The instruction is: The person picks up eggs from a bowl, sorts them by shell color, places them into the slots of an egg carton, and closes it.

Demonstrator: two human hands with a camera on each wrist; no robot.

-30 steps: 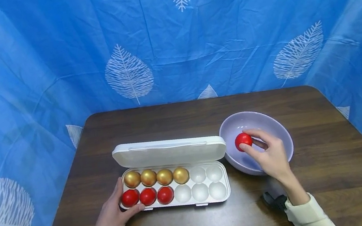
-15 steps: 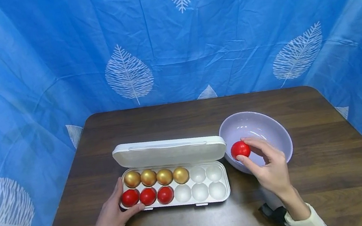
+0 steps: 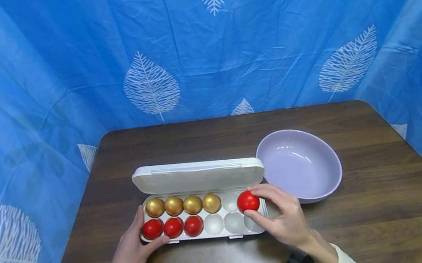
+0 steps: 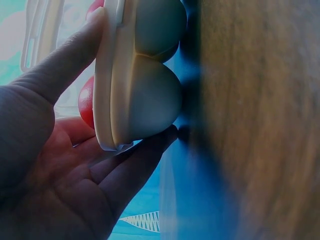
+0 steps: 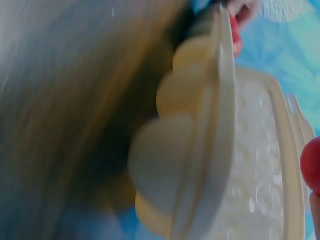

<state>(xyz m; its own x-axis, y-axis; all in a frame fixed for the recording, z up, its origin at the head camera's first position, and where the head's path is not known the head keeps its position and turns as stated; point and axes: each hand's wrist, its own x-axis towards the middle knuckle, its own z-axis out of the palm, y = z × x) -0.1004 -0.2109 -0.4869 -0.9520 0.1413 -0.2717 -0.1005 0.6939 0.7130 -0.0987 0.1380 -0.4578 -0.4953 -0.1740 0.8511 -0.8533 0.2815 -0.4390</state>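
Observation:
A white plastic egg carton (image 3: 230,234) lies with its lid (image 3: 202,177) raised at the back. Several gold eggs (image 3: 192,205) fill the left of its back row, and three red eggs (image 3: 173,227) sit in the front row. My left hand (image 3: 130,252) grips the carton's left end; in the left wrist view the thumb (image 4: 65,62) lies on the rim and fingers reach beneath a cup. Between thumb and fingertips my right hand (image 3: 286,219) pinches another red egg (image 3: 248,201), over the carton's back right corner. That egg (image 5: 312,164) shows at the right wrist view's edge.
A lilac bowl (image 3: 301,167) stands right of the carton, close to its lid, with no eggs inside. Dark wrist straps (image 3: 299,260) show near both forearms. Beyond the brown wooden table (image 3: 179,141) hangs a blue cloth (image 3: 262,34) with white leaf prints.
My right hand has carried the red egg left, from over the bowl to over the carton's right end. The left hand stays on the carton.

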